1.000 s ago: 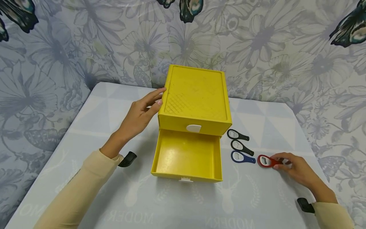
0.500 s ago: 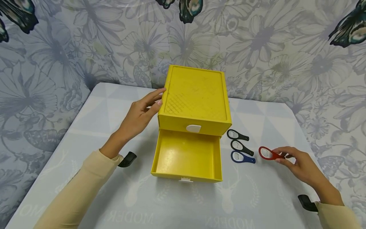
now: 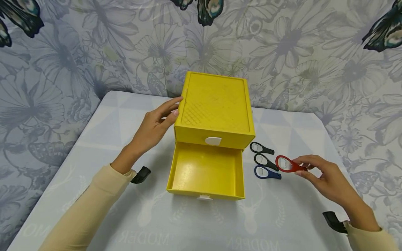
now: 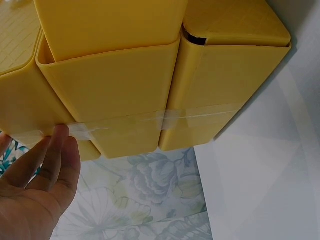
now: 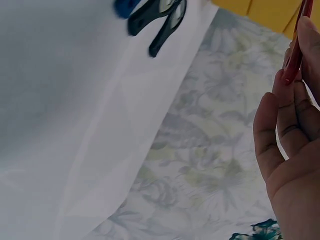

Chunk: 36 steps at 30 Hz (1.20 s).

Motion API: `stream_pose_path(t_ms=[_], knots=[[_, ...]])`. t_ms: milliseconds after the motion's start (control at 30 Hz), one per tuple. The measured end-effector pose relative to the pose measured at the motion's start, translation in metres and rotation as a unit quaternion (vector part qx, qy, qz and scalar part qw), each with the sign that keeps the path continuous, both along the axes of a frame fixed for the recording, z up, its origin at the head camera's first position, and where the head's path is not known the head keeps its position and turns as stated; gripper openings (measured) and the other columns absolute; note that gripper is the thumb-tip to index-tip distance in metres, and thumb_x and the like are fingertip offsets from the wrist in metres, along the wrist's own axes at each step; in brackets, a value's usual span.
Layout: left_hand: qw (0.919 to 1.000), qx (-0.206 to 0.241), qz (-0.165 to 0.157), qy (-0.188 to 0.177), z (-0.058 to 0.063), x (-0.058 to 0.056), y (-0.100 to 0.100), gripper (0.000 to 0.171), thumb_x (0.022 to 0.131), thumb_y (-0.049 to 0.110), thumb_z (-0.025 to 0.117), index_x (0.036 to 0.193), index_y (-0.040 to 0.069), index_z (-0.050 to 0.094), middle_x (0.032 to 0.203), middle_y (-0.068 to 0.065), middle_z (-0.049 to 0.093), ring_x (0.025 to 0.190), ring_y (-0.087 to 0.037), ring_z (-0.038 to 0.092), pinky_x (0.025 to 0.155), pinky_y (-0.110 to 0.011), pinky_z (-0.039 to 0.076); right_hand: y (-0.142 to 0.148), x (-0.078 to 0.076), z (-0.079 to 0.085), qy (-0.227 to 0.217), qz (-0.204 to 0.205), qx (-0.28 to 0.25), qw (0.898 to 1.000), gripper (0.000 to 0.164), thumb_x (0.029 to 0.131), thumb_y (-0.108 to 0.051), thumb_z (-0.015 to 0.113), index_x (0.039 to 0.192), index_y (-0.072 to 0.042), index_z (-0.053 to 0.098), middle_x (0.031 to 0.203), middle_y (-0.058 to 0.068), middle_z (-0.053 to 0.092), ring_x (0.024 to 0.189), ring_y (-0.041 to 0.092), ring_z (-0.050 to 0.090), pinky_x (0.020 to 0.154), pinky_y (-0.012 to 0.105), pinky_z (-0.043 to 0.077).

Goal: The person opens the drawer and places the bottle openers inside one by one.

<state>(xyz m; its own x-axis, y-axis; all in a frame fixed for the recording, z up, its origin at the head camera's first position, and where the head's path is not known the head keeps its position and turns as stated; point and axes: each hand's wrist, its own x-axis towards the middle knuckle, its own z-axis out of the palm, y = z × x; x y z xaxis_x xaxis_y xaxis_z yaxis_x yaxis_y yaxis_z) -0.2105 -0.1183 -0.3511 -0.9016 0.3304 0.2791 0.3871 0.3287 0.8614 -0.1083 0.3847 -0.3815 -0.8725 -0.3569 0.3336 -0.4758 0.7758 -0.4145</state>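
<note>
A yellow two-drawer box stands mid-table, its lower drawer pulled out with a bare floor. My left hand rests its fingertips against the box's left side, fingers fairly straight; the left wrist view shows them touching the taped yellow wall. My right hand pinches the handle of a small red magnifying glass between thumb and fingers, raised above the table. Just left of it lie two black magnifying glasses and a blue one. In the right wrist view the red one shows edge-on.
The pale patterned table meets flower-printed wall covering behind the box. A white pull tab sits on the lower drawer's front. Black straps hang from both wrists.
My right hand has lifted the red magnifying glass off the table and carried it up and left, near the black ones. The left hand and the box have stayed put.
</note>
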Motion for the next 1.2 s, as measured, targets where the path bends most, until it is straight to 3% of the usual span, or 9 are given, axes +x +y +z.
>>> stream_pose_path(t_ms=[400, 733, 933, 1200], knots=[[1.0, 0.001, 0.0, 0.004, 0.0, -0.001, 0.0, 0.046, 0.106, 0.039, 0.048, 0.151, 0.04, 0.041, 0.151, -0.002, 0.051, 0.13, -0.022, 0.057, 0.1, -0.048, 0.05, -0.044, 0.006, 0.028, -0.009, 0.069, -0.034, 0.997, 0.063, 0.064, 0.016, 0.084, 0.118, -0.013, 0.069, 0.108, -0.007, 0.067, 0.087, 0.0, 0.055, 0.073, 0.011, 0.047], [1.0, 0.003, 0.001, 0.007, -0.001, -0.002, 0.0, 0.046, 0.106, 0.038, 0.048, 0.152, 0.04, 0.041, 0.15, -0.001, 0.051, 0.132, -0.02, 0.055, 0.1, -0.047, 0.051, -0.091, 0.008, 0.045, -0.042, 0.084, -0.044, 0.995, 0.06, 0.071, 0.009, 0.084, 0.122, -0.019, 0.067, 0.111, -0.007, 0.067, 0.09, 0.001, 0.057, 0.075, 0.011, 0.051], [1.0, 0.001, -0.001, 0.002, -0.001, -0.002, -0.001, 0.046, 0.106, 0.039, 0.048, 0.152, 0.04, 0.04, 0.151, -0.002, 0.051, 0.13, -0.022, 0.057, 0.099, -0.048, 0.051, -0.122, 0.01, 0.051, -0.056, 0.108, -0.067, 0.99, 0.055, 0.075, 0.004, 0.083, 0.123, -0.019, 0.068, 0.115, -0.003, 0.068, 0.093, 0.005, 0.06, 0.081, 0.012, 0.053], [1.0, -0.001, -0.002, 0.0, 0.0, -0.002, -0.001, 0.047, 0.106, 0.039, 0.048, 0.152, 0.041, 0.04, 0.15, -0.003, 0.051, 0.124, -0.027, 0.061, 0.094, -0.05, 0.052, -0.15, 0.007, 0.049, -0.074, 0.118, -0.063, 0.988, 0.046, 0.081, -0.003, 0.082, 0.121, -0.021, 0.069, 0.112, -0.008, 0.066, 0.092, 0.006, 0.058, 0.078, 0.015, 0.052]])
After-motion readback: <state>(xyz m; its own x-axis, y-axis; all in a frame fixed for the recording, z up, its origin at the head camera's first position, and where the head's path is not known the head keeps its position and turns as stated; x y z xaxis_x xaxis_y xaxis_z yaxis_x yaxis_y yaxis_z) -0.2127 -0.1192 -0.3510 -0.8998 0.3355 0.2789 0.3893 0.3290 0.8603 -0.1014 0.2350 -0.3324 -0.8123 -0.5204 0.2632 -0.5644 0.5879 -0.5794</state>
